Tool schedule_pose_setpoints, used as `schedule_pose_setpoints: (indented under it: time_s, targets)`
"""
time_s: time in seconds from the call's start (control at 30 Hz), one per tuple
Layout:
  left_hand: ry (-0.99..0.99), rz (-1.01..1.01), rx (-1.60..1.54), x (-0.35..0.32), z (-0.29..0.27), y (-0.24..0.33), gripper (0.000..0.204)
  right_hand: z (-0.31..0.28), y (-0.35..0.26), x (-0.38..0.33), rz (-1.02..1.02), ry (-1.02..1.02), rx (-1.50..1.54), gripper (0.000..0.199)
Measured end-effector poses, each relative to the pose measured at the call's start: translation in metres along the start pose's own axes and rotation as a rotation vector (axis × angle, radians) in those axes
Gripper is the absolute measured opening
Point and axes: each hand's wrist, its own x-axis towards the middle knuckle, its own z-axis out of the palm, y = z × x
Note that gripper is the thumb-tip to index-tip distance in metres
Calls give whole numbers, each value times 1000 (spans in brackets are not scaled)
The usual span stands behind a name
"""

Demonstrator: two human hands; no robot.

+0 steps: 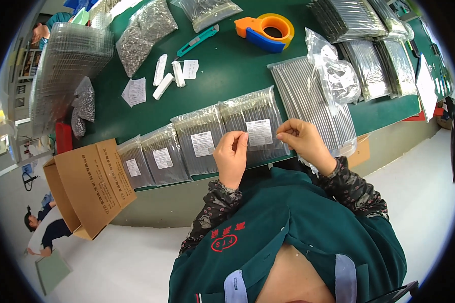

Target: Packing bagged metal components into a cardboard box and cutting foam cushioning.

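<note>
My left hand [231, 157] is closed in a pinch, thumb and forefinger together, at the left edge of a white printed label [259, 132]. Whether the fingertips grip that label does not show. A similar pinch closes my right hand [304, 141], whose fingertips are just right of the label; anything between them is too small to make out. Under the label lies a clear plastic bag of thin grey rods [236, 112]. To its left, several similar labelled bags [207, 157] lie in a row along the near table edge.
On the green table [222, 76] are an orange-and-blue tape dispenser [265, 31], a teal utility knife [198, 40], rolled white label strips [163, 86] and a bag of small metal parts [149, 33]. Further rod bags [308, 91] lie right. A cardboard box [93, 177] stands left. Other people are farther left.
</note>
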Motion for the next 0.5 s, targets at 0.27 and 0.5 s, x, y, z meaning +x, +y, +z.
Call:
schedule_pose_setpoints:
  time_s: [0.27, 0.5]
  targets:
    - [41, 183, 293, 2, 11, -31, 10, 16, 25, 7, -154, 167, -204, 25]
    - [35, 260, 455, 0, 13, -38, 12, 20, 31, 13, -178, 203, -283, 26]
